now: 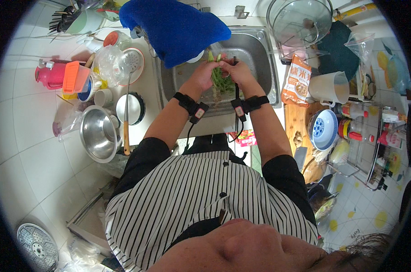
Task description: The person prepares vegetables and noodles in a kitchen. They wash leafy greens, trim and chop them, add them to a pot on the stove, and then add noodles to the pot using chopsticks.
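Over a stainless steel sink [265, 81], both my hands meet around a bunch of leafy greens [222, 85]. My left hand [203, 75] grips the pale green stems, which poke up above the thumb. Close against it, the fingertips of my right hand [240, 73] pinch the same bunch. The leaves hang down between the palms towards the basin floor. Just beyond the hands hangs a bright blue cloth [178, 32], which hides the far left of the sink. A white rounded thing [196, 57] shows partly under its edge.
On the left counter stand a steel bowl [98, 134], a skimmer with a wooden handle [126, 122] and a white bowl [129, 108]. To the right are an orange food packet [296, 81], a plastic jug [329, 87], and a cutting board [292, 119] with a cleaver [300, 158].
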Available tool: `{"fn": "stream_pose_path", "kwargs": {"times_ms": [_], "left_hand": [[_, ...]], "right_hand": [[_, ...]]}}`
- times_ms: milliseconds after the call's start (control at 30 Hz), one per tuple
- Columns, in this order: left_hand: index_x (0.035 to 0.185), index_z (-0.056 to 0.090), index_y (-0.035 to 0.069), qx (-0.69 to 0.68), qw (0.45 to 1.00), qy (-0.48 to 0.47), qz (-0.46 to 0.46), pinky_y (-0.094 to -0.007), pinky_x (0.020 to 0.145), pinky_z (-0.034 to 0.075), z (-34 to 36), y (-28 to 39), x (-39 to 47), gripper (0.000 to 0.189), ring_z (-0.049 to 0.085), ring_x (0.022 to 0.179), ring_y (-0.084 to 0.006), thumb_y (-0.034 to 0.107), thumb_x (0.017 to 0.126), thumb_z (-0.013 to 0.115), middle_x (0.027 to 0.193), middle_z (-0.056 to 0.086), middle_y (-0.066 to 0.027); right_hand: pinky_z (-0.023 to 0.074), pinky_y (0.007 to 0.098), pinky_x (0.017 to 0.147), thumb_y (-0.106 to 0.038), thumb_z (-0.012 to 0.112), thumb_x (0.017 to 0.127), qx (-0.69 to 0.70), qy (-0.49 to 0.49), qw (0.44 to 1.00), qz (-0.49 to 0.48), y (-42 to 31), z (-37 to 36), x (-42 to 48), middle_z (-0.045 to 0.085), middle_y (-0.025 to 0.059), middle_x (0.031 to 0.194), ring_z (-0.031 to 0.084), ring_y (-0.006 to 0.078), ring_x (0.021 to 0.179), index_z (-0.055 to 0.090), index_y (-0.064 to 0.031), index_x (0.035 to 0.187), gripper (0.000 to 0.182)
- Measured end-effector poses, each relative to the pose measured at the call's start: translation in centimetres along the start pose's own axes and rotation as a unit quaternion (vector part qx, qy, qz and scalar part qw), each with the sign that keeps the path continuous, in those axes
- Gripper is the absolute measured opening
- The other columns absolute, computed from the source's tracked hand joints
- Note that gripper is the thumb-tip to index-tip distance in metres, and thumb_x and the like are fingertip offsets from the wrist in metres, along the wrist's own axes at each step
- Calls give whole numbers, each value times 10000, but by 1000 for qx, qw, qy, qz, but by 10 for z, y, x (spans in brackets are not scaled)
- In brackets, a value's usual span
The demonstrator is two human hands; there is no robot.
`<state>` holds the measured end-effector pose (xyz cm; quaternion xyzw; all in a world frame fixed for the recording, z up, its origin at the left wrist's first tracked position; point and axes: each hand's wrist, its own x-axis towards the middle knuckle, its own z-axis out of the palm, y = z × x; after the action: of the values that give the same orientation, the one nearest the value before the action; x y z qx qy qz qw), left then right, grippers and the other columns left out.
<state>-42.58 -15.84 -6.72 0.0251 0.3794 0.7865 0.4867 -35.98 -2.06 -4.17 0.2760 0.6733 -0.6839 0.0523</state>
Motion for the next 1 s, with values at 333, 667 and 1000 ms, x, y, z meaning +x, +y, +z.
{"fn": "stream_pose_path", "kwargs": {"times_ms": [333, 667, 1000], "left_hand": [[1184, 548, 10, 82, 997, 15, -5, -301, 690, 530, 8, 15, 2, 265, 678, 851, -245, 108, 942, 503, 1071, 635, -99], [1075, 594, 9, 385, 922, -27, -35, -296, 676, 498, 6, 28, 5, 226, 656, 771, -168, 178, 963, 493, 898, 674, -75], [925, 572, 28, 524, 846, 17, 96, -281, 629, 437, 20, 22, 2, 234, 535, 688, -114, 243, 982, 500, 769, 580, -27]], "right_hand": [[525, 332, 656, -182, 705, 852, 50, 56, 994, -75, -3, -6, 4, 693, 102, 868, 678, 190, 795, 644, -10, 1064, 280], [521, 432, 682, -280, 655, 813, -412, -50, 882, -224, -15, -37, 13, 678, 168, 858, 650, 366, 769, 675, -58, 883, 234], [514, 462, 691, -308, 600, 852, -407, 75, 891, -189, -23, -30, 2, 664, 205, 873, 646, 372, 823, 679, -59, 881, 263]]}}
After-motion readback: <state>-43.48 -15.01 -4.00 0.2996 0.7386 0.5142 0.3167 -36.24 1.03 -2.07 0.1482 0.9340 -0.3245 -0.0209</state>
